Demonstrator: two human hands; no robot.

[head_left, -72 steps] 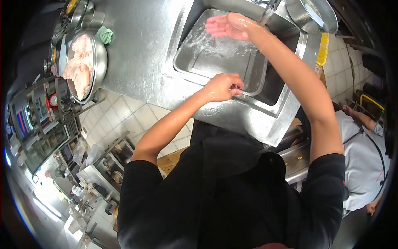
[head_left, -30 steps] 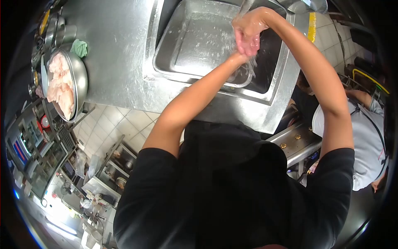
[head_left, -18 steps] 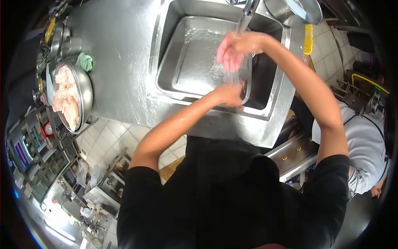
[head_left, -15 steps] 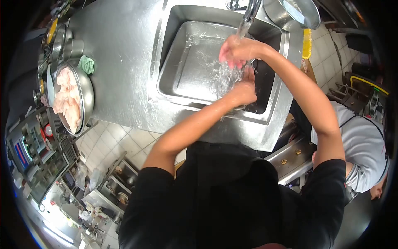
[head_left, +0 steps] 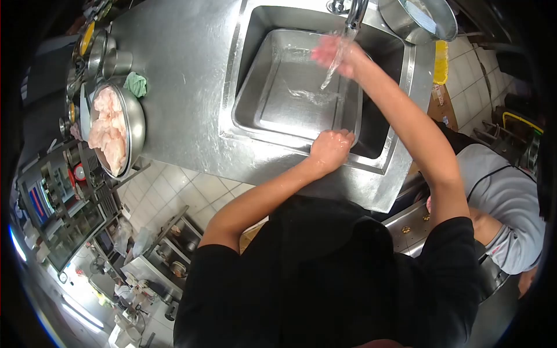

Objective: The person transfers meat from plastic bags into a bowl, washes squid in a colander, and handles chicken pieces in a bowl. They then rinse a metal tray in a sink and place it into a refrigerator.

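Observation:
A rectangular metal tray lies in the steel sink with a shallow layer of moving water in it. My left hand is closed at the tray's near right corner, its fingers curled over the rim. Above the tray's far right side, my right hand is held under the faucet with its fingers stretched out, holding nothing. A stream of water runs past it into the tray, and splashes partly blur the fingers.
On the steel counter at the left stand a metal bowl of pale raw meat and a green cloth. A metal pot stands beyond the sink. A person in a grey shirt is close on my right.
My hands have parted: the left drew back from the stream to the tray's near rim, while the right stayed by the faucet. The view has shifted slightly.

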